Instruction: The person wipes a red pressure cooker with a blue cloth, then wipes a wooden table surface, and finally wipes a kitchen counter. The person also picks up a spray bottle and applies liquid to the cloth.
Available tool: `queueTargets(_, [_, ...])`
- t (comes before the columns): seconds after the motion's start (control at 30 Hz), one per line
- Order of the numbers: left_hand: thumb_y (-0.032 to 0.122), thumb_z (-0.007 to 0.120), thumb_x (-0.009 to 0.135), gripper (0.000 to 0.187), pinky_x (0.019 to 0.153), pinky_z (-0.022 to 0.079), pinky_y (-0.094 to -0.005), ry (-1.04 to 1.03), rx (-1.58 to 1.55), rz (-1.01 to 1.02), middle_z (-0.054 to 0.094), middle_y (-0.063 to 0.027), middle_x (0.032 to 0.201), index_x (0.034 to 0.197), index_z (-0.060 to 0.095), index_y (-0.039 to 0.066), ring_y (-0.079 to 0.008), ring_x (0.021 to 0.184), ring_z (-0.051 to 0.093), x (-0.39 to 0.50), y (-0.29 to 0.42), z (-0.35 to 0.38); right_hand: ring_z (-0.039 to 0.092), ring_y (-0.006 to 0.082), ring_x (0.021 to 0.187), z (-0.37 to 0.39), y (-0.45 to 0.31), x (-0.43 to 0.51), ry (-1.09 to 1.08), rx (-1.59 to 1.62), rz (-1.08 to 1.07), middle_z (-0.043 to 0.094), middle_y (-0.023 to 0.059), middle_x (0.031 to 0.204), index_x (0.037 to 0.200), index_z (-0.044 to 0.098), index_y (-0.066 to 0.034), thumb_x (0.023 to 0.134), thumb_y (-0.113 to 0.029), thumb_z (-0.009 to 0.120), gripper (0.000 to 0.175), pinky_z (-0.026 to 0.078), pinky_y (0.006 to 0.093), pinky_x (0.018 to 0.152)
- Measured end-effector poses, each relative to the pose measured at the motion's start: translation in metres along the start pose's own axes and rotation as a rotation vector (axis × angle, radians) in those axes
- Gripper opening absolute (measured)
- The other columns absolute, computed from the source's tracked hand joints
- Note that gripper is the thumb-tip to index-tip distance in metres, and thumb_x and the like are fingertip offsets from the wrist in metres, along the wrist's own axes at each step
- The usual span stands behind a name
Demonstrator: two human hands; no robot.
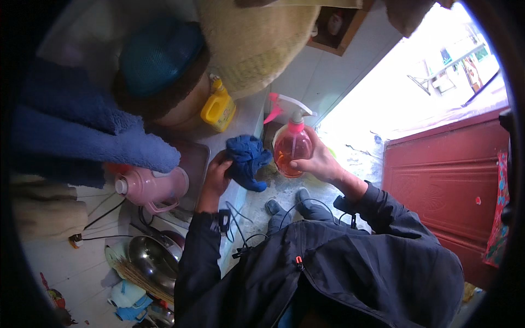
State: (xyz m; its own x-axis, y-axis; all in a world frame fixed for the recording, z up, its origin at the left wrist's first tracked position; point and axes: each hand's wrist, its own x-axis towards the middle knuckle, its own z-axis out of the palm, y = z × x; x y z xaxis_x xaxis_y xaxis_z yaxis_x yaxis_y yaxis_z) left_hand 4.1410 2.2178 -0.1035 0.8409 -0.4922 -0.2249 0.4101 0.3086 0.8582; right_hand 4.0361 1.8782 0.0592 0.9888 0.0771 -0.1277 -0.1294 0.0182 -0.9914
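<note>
My left hand (216, 178) grips a crumpled blue cloth (247, 160) at its left side, and part of the cloth hangs down. Around the body of a clear spray bottle (302, 144) with a pink and white trigger head, my right hand (322, 160) is closed, its thumb across the front. Orange-pink liquid shows inside the bottle. The head points to the right and no finger is on the trigger. Cloth and bottle are side by side, slightly apart. A yellow jug-shaped bottle (219, 108) stands on the ledge beyond the cloth.
A pink thermos (154, 186) stands by a metal tray (200, 153) on the left, below hanging blue towels (123, 143). Further back are a blue basket (162, 57) and a beige towel (254, 45). Metal bowls (151, 256) lie lower left. A red door (447, 184) stands right, beside a bright doorway.
</note>
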Motion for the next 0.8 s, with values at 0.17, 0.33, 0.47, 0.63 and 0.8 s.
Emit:
queueTargets(0.17, [0.028, 0.069, 0.109, 0.061, 0.122, 0.045, -0.0406, -0.282, 0.31, 0.304, 0.063, -0.015, 0.152, 0.161, 0.051, 0.002, -0.0287, 0.141, 0.061, -0.06, 0.123, 0.12, 0.056, 0.025, 0.145, 0.021, -0.027, -0.006, -0.064, 0.105, -0.079, 0.057, 0.015, 0.153, 0.168, 0.031, -0.0024, 0.091, -0.03, 0.095, 0.104, 0.044, 0.0427, 0.123])
queueTargets(0.33, [0.03, 0.075, 0.109, 0.077, 0.123, 0.043, -0.0451, -0.043, 0.637, 0.627, 0.048, -0.0212, 0.162, 0.17, 0.037, 0.002, -0.0381, 0.149, 0.053, -0.087, 0.129, 0.253, 0.047, 0.0259, 0.154, 0.04, -0.043, -0.025, -0.107, 0.32, -0.341, 0.046, 0.0154, 0.163, 0.168, 0.023, -0.0031, 0.089, -0.006, 0.094, 0.106, 0.036, 0.0459, 0.131])
queueTargets(0.47, [0.029, 0.07, 0.112, 0.059, 0.113, 0.052, -0.0428, 0.107, 0.787, 0.688, 0.065, -0.0195, 0.144, 0.159, 0.049, 0.001, -0.0354, 0.132, 0.066, -0.101, 0.136, 0.294, 0.044, 0.0263, 0.157, 0.036, -0.052, -0.05, -0.156, 0.483, -0.416, 0.046, 0.0154, 0.164, 0.169, 0.023, -0.0025, 0.088, -0.005, 0.095, 0.108, 0.034, 0.0453, 0.133])
queueTargets(0.63, [0.049, 0.057, 0.117, 0.06, 0.099, 0.058, -0.0345, 0.135, 0.619, 0.556, 0.071, -0.0115, 0.129, 0.155, 0.055, 0.004, -0.0219, 0.115, 0.07, -0.123, 0.127, 0.321, 0.05, 0.0252, 0.153, 0.01, -0.066, -0.092, -0.199, 0.41, -0.403, 0.05, 0.016, 0.159, 0.166, 0.03, 0.0005, 0.089, -0.004, 0.093, 0.099, 0.039, 0.0441, 0.13])
queueTargets(0.8, [0.045, 0.053, 0.12, 0.048, 0.095, 0.053, -0.0318, 0.143, 0.52, 0.64, 0.067, -0.005, 0.121, 0.143, 0.061, 0.005, -0.0159, 0.108, 0.062, -0.136, 0.096, 0.343, 0.055, 0.0265, 0.147, -0.021, -0.084, -0.123, -0.208, 0.417, -0.347, 0.054, 0.0155, 0.154, 0.166, 0.031, -0.0025, 0.089, -0.021, 0.096, 0.103, 0.045, 0.0447, 0.126])
